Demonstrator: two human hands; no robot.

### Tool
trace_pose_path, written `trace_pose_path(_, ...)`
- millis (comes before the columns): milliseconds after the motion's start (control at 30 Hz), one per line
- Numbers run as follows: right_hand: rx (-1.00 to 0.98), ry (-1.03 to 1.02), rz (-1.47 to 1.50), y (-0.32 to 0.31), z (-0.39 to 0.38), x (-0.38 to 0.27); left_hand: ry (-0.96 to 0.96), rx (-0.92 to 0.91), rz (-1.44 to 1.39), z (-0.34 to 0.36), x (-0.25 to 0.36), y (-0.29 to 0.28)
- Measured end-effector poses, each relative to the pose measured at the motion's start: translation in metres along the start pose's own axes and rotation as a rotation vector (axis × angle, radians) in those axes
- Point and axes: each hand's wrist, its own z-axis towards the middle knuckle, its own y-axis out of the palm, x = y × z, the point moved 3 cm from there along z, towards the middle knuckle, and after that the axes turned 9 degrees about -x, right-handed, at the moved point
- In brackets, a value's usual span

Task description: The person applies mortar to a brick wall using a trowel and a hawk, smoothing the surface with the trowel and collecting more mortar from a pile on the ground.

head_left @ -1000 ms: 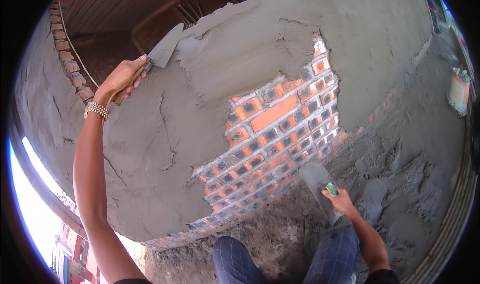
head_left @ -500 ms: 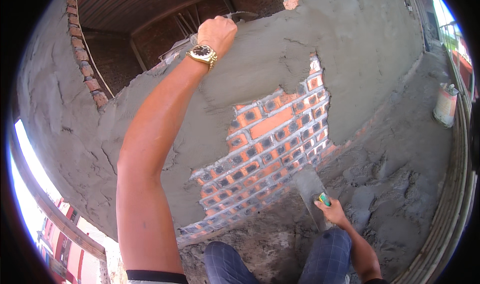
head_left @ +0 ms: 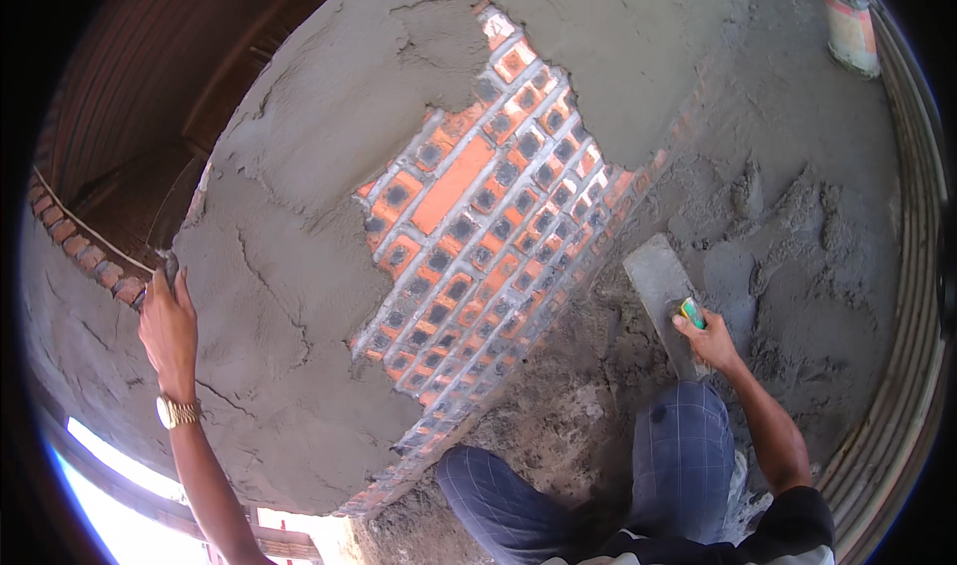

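Note:
My left hand [head_left: 169,331], with a gold watch on its wrist, reaches to the lower corner of the wall opening [head_left: 150,156]. Its fingertips are drawn together around a small dark grey lump [head_left: 168,263], whose kind I cannot make out. My right hand [head_left: 709,340] is closed on the green-and-yellow handle of a flat rectangular plastering trowel [head_left: 658,278]. The trowel's blade is smeared grey and is over the ground, beside a heap of wet mortar [head_left: 773,236]. Before me, a patch of bare red brick [head_left: 478,236] shows amid grey plaster [head_left: 279,366].
A dirty whitish bucket-like container [head_left: 852,32] stands at the far right. Long poles or pipes [head_left: 912,296] run along the right edge. Broken brick edging [head_left: 85,251] borders the opening at left. My bent knees [head_left: 683,445] are close to the wall's foot.
My left hand has moved left and down along the opening's edge. The view has turned and shifted. My right hand still holds the trowel low over the ground.

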Motion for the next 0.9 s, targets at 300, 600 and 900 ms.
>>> trace_pose_path(300,0.280,-0.126,0.498,-0.089,-0.148,0.028,0.744,-1.094,-1.318,-0.168,0.406,0.043)
trace_pose_path(600,0.665,0.536,-0.795,-0.173,-0.266,0.088,0.882,-0.899,-1.197,-0.280,0.687,0.024)
trace_pose_path(900,0.261,0.408,-0.741,-0.081,-0.193,0.133,1.405,-0.861,-1.173,-0.359,0.706,-0.055)
